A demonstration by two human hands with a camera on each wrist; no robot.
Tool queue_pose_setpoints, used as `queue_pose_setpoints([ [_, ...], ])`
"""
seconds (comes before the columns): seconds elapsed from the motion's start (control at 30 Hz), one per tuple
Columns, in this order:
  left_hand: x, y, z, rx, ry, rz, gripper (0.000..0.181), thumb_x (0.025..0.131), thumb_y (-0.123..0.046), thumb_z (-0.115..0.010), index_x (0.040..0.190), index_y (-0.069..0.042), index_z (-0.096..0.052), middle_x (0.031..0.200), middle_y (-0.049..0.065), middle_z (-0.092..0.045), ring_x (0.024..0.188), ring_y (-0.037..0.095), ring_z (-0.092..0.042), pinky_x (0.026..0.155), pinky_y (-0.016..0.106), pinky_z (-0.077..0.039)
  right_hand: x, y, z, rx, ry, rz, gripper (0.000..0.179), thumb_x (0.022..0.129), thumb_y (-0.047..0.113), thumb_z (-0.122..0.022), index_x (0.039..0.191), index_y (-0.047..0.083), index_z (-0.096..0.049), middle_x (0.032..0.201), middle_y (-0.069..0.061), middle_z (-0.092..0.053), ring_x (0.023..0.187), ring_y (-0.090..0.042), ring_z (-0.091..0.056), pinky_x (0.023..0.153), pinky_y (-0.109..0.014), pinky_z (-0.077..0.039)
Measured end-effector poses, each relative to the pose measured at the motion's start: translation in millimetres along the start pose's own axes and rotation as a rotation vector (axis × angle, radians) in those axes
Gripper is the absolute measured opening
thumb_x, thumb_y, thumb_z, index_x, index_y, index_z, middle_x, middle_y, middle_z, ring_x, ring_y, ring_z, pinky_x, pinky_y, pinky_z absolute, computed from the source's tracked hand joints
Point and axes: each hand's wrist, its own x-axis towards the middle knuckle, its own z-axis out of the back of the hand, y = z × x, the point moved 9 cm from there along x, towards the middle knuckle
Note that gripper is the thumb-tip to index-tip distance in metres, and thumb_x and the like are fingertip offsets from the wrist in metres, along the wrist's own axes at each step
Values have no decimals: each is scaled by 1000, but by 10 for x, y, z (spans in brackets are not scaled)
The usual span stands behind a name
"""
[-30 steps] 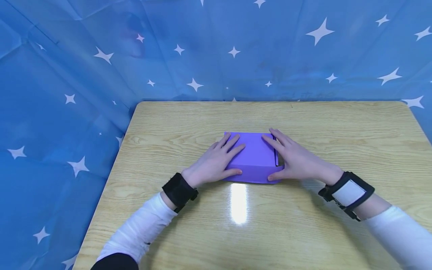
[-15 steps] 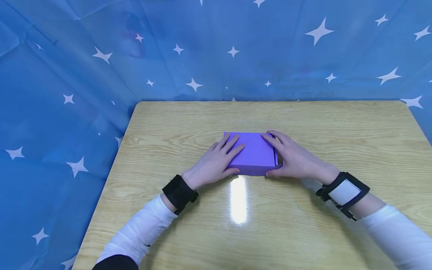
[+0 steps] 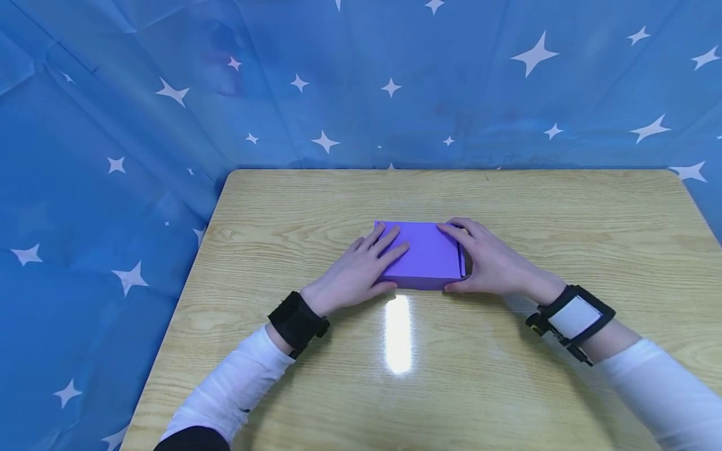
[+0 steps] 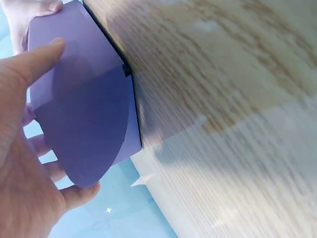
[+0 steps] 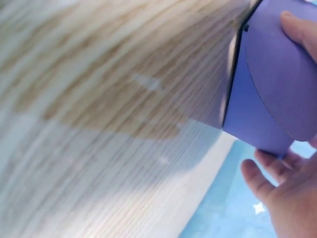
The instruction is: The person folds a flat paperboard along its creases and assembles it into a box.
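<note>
A purple cardboard box (image 3: 424,250) lies on the wooden table (image 3: 507,388), its lid lowered over the top. My left hand (image 3: 356,270) rests with spread fingers on the lid's left part, thumb against the front face. At the other end my right hand (image 3: 492,258) holds the box's right corner, thumb on the front and fingers over the top edge. In the left wrist view a rounded flap (image 4: 89,124) stands outside the box's end. A similar curved flap (image 5: 285,89) shows beside the box's end in the right wrist view. The box's inside is hidden.
A blue cloth with white stars (image 3: 361,75) hangs behind the table and along its left side. Black straps sit on both wrists; the right wristband (image 3: 575,318) has a white panel. A bright light reflection (image 3: 398,335) lies on the tabletop before the box.
The lid's front flap has swung down and inward, so the front face looks narrower. The right hand has drawn slightly left with it; the left hand has barely moved.
</note>
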Motion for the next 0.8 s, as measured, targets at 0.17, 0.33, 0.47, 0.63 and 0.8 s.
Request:
queue_pose_setpoints([
  [0.17, -28, -5, 40, -42, -8, -22, 78, 104, -45, -63, 168, -18, -28, 178, 16, -19, 166, 40, -14, 129, 64, -31, 19, -15, 50, 31, 1, -13, 114, 72, 42, -97, 163, 10, -36, 161, -23, -39, 145, -46, -45, 112, -66, -49],
  [0.33, -52, 17, 102, -71, -28, -23, 83, 100, -45, -71, 167, -18, -31, 177, 16, -23, 166, 39, -16, 130, 63, -30, 68, -35, 98, 90, 36, -49, 111, 74, 45, -95, 163, 11, -38, 160, -22, -40, 144, -45, -46, 113, -67, -48],
  [0.47, -59, 40, 127, -58, -45, -20, 86, 98, -46, -73, 167, -18, -30, 176, 15, -25, 166, 39, -18, 130, 64, -30, 91, -59, 112, 138, 77, -79, 111, 75, 48, -94, 163, 12, -37, 161, -21, -39, 144, -45, -46, 113, -68, -47],
  [0.63, -70, 35, 156, -33, -77, -33, 88, 96, -43, -76, 167, -18, -31, 175, 16, -29, 165, 39, -22, 130, 64, -31, 93, -72, 120, 179, 105, -95, 108, 77, 48, -93, 163, 12, -38, 160, -20, -40, 143, -45, -47, 110, -68, -48],
  [0.8, -75, 23, 174, 32, -108, -33, 90, 93, -35, -81, 167, -19, -31, 172, 16, -34, 163, 41, -28, 127, 65, -35, 96, -73, 133, 211, 114, -99, 105, 78, 43, -92, 163, 11, -38, 159, -20, -40, 142, -44, -48, 110, -67, -48],
])
